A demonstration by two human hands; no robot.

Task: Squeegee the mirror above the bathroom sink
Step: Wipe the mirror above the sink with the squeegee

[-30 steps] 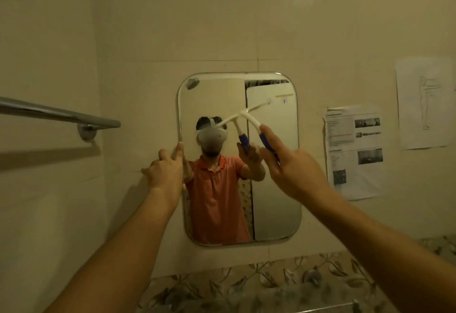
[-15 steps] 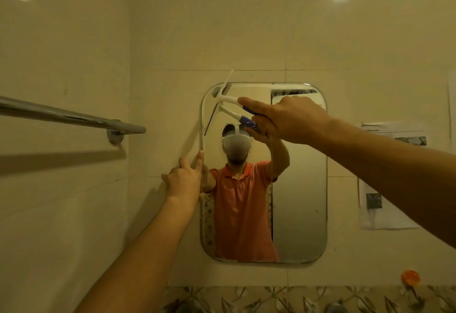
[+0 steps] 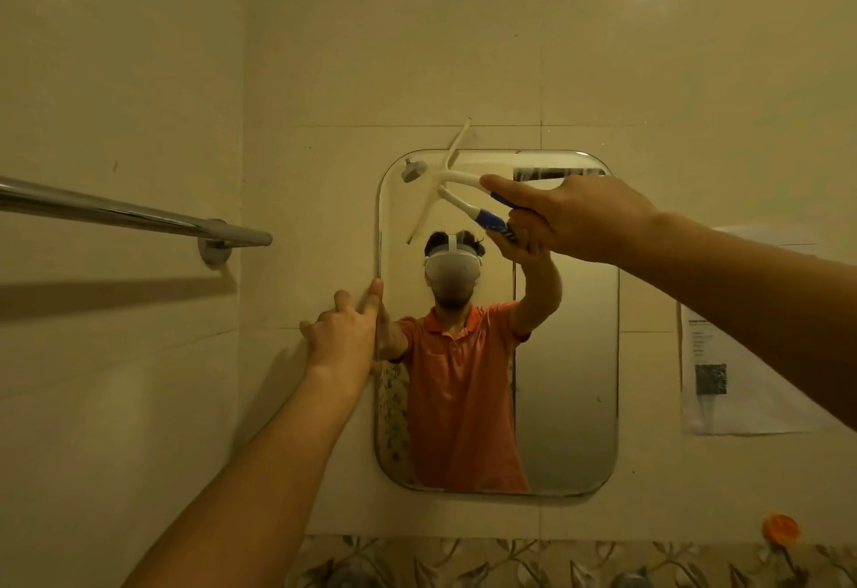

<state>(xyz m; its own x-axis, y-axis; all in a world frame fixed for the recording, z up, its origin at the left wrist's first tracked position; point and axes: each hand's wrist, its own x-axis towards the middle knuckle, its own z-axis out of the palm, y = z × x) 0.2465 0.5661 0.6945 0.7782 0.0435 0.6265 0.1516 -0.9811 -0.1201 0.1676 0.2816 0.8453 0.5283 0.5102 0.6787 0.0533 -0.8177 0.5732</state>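
Progress looks early: your squeegee point(image 3: 457, 177) sits at the top left corner of the mirror point(image 3: 566, 355), with most of the glass below seemingly still to wipe. Its blade runs steeply, its top end past the top edge and its lower end leaning left. The handle points right into your right hand point(image 3: 579, 216), fingers curled round it. Your left hand point(image 3: 343, 332) rests at the left edge, forefinger straight.

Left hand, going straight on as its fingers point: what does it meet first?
Likely the lower tip of the white-bladed, blue-handled squeegee, up the rounded wall mirror's left edge; depth unclear.

Glossy glass mirror point(image 3: 566, 379), shiny metal rail point(image 3: 139, 215), white plastic squeegee point(image 3: 445, 179).
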